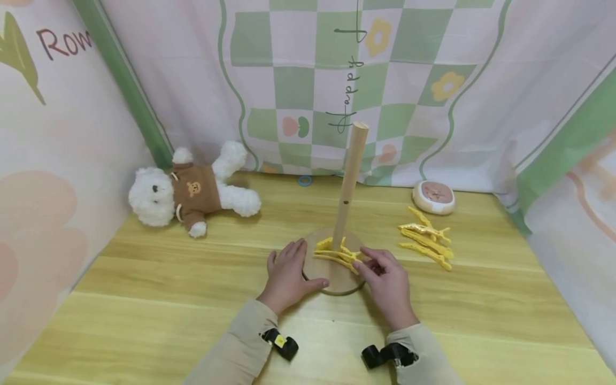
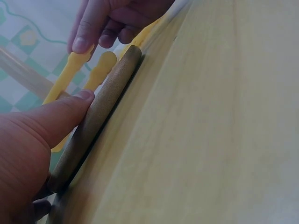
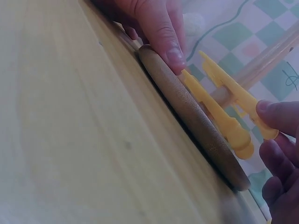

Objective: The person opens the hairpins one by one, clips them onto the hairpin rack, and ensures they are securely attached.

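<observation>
A round wooden base [image 1: 337, 282] bears an upright wooden post [image 1: 351, 176] at the middle of the table. My left hand [image 1: 289, 278] holds the base by its left rim, thumb lying along the front edge. From the right, my right hand [image 1: 391, 286] pinches the end of a yellow branch-like plastic piece [image 3: 236, 93] between thumb and fingers. That piece is held slightly above the base, in front of the post. Under it, more yellow plastic pieces [image 3: 217, 114] lie on the base, close to my left thumb.
Several yellow pieces [image 1: 425, 246] lie in a loose pile to the right. Behind them sits a white-and-pink rounded device [image 1: 434, 197]. A white plush toy in a brown top [image 1: 196, 187] lies at the left. A small blue ring [image 1: 305, 181] is near the back curtain [image 1: 332, 96].
</observation>
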`<action>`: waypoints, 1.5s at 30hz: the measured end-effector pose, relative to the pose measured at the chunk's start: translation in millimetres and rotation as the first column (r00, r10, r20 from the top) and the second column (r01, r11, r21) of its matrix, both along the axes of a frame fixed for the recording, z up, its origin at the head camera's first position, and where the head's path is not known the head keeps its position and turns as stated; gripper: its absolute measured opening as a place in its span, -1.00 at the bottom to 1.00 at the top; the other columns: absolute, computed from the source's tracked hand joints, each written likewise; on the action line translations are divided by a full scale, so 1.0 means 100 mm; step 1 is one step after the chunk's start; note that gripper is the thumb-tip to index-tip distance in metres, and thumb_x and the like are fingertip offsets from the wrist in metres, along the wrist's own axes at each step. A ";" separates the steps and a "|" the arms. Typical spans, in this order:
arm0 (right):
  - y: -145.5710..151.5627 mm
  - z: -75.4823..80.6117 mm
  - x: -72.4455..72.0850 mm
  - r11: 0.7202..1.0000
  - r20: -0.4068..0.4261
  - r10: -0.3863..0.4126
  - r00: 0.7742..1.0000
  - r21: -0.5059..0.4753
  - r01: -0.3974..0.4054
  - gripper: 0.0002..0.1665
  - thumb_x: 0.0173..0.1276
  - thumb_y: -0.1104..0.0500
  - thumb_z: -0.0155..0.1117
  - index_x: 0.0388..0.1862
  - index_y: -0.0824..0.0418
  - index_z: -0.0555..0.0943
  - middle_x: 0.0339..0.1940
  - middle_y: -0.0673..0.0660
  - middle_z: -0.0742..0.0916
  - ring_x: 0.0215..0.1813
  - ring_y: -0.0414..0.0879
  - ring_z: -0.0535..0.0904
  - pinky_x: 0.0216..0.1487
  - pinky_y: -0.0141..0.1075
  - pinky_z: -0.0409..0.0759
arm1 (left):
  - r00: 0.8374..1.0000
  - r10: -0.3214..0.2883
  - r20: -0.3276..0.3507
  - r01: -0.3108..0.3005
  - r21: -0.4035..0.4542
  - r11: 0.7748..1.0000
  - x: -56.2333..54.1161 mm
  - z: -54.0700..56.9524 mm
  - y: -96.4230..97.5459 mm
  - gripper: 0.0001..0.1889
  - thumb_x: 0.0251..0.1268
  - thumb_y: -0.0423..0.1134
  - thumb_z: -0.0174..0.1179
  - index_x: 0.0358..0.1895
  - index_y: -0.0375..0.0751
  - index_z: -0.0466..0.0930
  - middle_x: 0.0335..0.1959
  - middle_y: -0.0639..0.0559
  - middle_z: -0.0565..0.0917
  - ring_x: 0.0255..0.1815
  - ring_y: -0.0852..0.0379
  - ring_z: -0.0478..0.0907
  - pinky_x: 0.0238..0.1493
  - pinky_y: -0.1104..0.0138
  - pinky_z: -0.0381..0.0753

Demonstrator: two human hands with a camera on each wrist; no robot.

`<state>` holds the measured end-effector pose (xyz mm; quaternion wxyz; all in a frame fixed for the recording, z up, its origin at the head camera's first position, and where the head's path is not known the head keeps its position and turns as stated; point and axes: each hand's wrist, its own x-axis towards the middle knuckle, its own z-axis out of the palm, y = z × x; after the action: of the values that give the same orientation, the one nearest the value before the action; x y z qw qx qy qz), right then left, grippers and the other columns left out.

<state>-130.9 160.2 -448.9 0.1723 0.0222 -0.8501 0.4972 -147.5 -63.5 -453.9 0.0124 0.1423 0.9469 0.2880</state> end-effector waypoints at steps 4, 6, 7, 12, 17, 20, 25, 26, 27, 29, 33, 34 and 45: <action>0.01 -0.02 0.00 1.000 -0.001 -0.004 1.000 -0.021 0.004 -0.59 0.20 0.31 0.52 0.05 0.31 0.71 -0.23 0.13 0.71 -0.31 -0.21 0.54 -0.33 -0.52 0.52 | 1.000 0.000 0.004 0.000 -0.001 1.000 0.00 0.00 0.00 0.13 0.09 0.35 0.36 0.57 -0.30 0.11 0.58 -0.15 0.19 0.58 -0.14 0.08 0.48 -0.27 -0.19; 0.01 -0.02 0.00 1.000 -0.005 -0.002 1.000 -0.031 0.002 -0.59 0.19 0.32 0.53 0.04 0.31 0.72 -0.24 0.14 0.70 -0.32 -0.21 0.53 -0.34 -0.51 0.51 | 1.000 0.000 0.004 0.000 0.002 1.000 0.00 0.00 0.00 0.13 0.08 0.35 0.36 0.57 -0.30 0.11 0.57 -0.15 0.19 0.58 -0.15 0.08 0.48 -0.27 -0.19; 0.01 -0.02 0.00 0.999 -0.010 0.001 1.000 -0.034 -0.002 -0.60 0.19 0.32 0.52 0.04 0.31 0.72 -0.24 0.15 0.70 -0.32 -0.21 0.52 -0.34 -0.52 0.51 | 1.000 0.001 0.003 -0.001 0.003 1.000 0.00 0.00 0.00 0.13 0.08 0.35 0.36 0.57 -0.30 0.11 0.57 -0.15 0.19 0.58 -0.15 0.08 0.48 -0.27 -0.19; 0.01 -0.03 0.00 0.999 -0.023 0.008 1.000 -0.046 -0.009 -0.60 0.15 0.35 0.54 0.01 0.32 0.72 -0.26 0.17 0.69 -0.33 -0.22 0.51 -0.34 -0.52 0.51 | 1.000 0.001 0.001 -0.001 0.005 1.000 0.00 0.01 0.00 0.13 0.08 0.35 0.37 0.56 -0.30 0.12 0.57 -0.16 0.20 0.57 -0.16 0.09 0.48 -0.27 -0.18; 0.03 -0.04 -0.01 0.998 -0.021 0.024 0.999 -0.060 -0.025 -0.58 0.17 0.31 0.54 0.04 0.28 0.72 -0.22 0.16 0.70 -0.31 -0.21 0.55 -0.31 -0.51 0.54 | 1.000 0.001 0.006 -0.001 -0.001 1.000 0.00 0.02 0.00 0.13 0.08 0.34 0.37 0.56 -0.30 0.12 0.57 -0.15 0.20 0.57 -0.15 0.09 0.48 -0.27 -0.18; 0.07 -0.04 -0.01 0.997 -0.007 0.030 1.000 -0.078 -0.030 -0.57 0.20 0.24 0.55 0.07 0.24 0.71 -0.15 0.13 0.70 -0.28 -0.19 0.57 -0.29 -0.49 0.55 | 1.000 0.003 0.012 -0.003 0.001 1.000 0.00 0.03 0.00 0.12 0.08 0.34 0.38 0.56 -0.30 0.12 0.57 -0.15 0.20 0.58 -0.15 0.09 0.48 -0.27 -0.19; 0.16 -0.03 0.00 0.996 -0.006 0.003 1.000 -0.090 -0.003 -0.62 0.25 0.20 0.52 0.04 0.24 0.72 -0.08 0.06 0.70 -0.20 -0.19 0.57 -0.23 -0.48 0.54 | 1.000 0.006 0.025 -0.006 0.018 1.000 0.00 0.03 0.00 0.12 0.08 0.33 0.38 0.57 -0.28 0.12 0.58 -0.15 0.19 0.58 -0.15 0.07 0.49 -0.26 -0.22; 0.18 -0.03 0.00 0.996 -0.011 -0.007 1.000 -0.088 0.006 -0.63 0.25 0.21 0.51 0.04 0.25 0.72 -0.07 0.05 0.70 -0.19 -0.19 0.57 -0.22 -0.49 0.53 | 1.000 0.005 0.024 -0.005 0.020 1.000 0.00 0.03 0.00 0.12 0.08 0.33 0.38 0.57 -0.28 0.12 0.57 -0.15 0.20 0.58 -0.15 0.07 0.49 -0.26 -0.21; 0.20 -0.03 0.00 0.996 -0.016 -0.015 1.000 -0.088 0.014 -0.64 0.25 0.22 0.51 0.02 0.26 0.72 -0.07 0.05 0.70 -0.18 -0.17 0.57 -0.22 -0.49 0.53 | 1.000 0.004 0.024 -0.004 0.021 1.000 0.00 0.03 0.00 0.12 0.08 0.32 0.39 0.57 -0.29 0.12 0.57 -0.15 0.20 0.58 -0.16 0.07 0.48 -0.26 -0.21; 0.25 -0.04 -0.01 0.996 -0.022 -0.037 0.999 -0.079 0.035 -0.65 0.25 0.25 0.51 0.01 0.26 0.73 -0.08 0.05 0.70 -0.17 -0.15 0.57 -0.22 -0.51 0.52 | 1.000 0.002 0.024 -0.003 0.022 1.000 0.00 0.03 0.00 0.11 0.08 0.32 0.39 0.56 -0.29 0.13 0.57 -0.16 0.20 0.58 -0.16 0.08 0.48 -0.27 -0.20; 0.33 -0.02 -0.01 0.995 -0.021 -0.076 0.997 -0.066 0.075 -0.65 0.24 0.24 0.52 0.01 0.24 0.73 -0.08 0.08 0.70 -0.15 -0.11 0.54 -0.21 -0.52 0.49 | 1.000 0.001 0.022 -0.002 0.023 1.000 0.01 0.03 -0.01 0.11 0.08 0.30 0.40 0.56 -0.30 0.13 0.57 -0.17 0.21 0.58 -0.17 0.08 0.48 -0.27 -0.19; 0.35 -0.02 -0.01 0.995 -0.019 -0.087 0.996 -0.056 0.086 -0.65 0.24 0.23 0.52 0.01 0.24 0.73 -0.07 0.08 0.69 -0.13 -0.13 0.54 -0.20 -0.52 0.49 | 1.000 0.001 0.022 -0.002 0.023 1.000 0.01 0.03 -0.01 0.11 0.08 0.30 0.40 0.56 -0.30 0.13 0.57 -0.16 0.21 0.58 -0.17 0.08 0.48 -0.27 -0.20; 0.76 -0.02 -0.03 0.975 0.022 -0.224 0.974 0.008 0.224 -0.62 0.30 0.14 0.48 0.07 0.24 0.71 -0.06 -0.01 0.67 -0.06 -0.17 0.49 -0.13 -0.46 0.37 | 1.000 0.006 0.021 -0.006 0.011 1.000 -0.01 0.02 -0.01 0.12 0.06 0.32 0.40 0.56 -0.29 0.14 0.57 -0.14 0.22 0.58 -0.15 0.09 0.48 -0.26 -0.19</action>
<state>-134.0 236.1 -451.3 0.2175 -0.0789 -0.8503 0.4727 -148.3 -64.3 -451.9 0.0208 0.1365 0.9455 0.2948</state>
